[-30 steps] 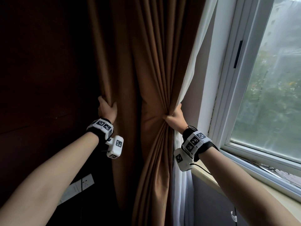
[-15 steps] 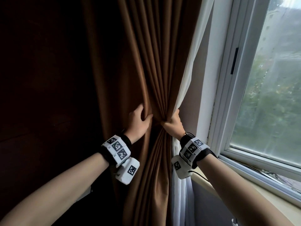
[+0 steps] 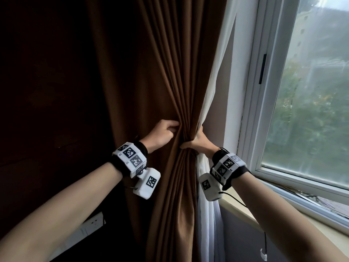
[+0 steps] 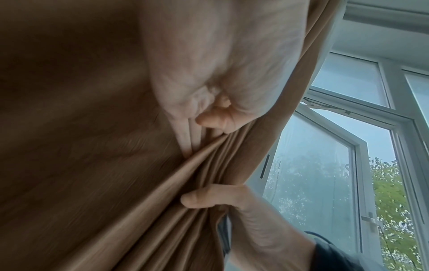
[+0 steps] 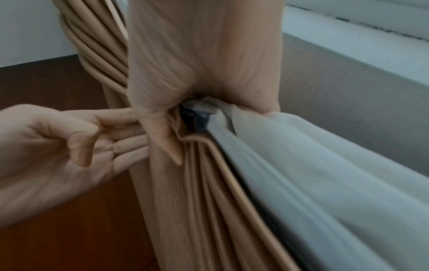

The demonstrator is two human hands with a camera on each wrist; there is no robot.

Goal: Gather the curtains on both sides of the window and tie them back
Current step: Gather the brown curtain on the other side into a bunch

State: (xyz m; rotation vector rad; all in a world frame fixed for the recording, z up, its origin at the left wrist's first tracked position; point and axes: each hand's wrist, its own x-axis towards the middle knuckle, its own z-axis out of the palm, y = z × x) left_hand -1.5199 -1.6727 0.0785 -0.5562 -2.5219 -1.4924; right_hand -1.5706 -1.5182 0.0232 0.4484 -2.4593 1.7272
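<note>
A brown curtain (image 3: 170, 82) hangs left of the window, pinched into a bundle at waist height. My right hand (image 3: 198, 143) grips that bundle from the window side, together with the edge of the white sheer curtain (image 3: 211, 95). My left hand (image 3: 164, 134) is against the bundle's left side, its fingers curled into the folds. In the right wrist view my right hand (image 5: 204, 55) wraps the pleats with the sheer (image 5: 313, 174) beside them, and the left hand (image 5: 53, 146) reaches in behind. The left wrist view shows my left hand (image 4: 209, 55) on the cloth. No tie-back is in sight.
The window (image 3: 311, 110) with its white frame fills the right side, above a pale sill (image 3: 283, 220). A dark wooden wall (image 3: 47, 91) stands to the left, with a white socket strip (image 3: 94, 222) low down. A thin black cable hangs from my right wrist.
My left hand moved right from the curtain's left edge to the bundle, drawing the loose folds against my right hand. The right hand kept its grip and stayed put.
</note>
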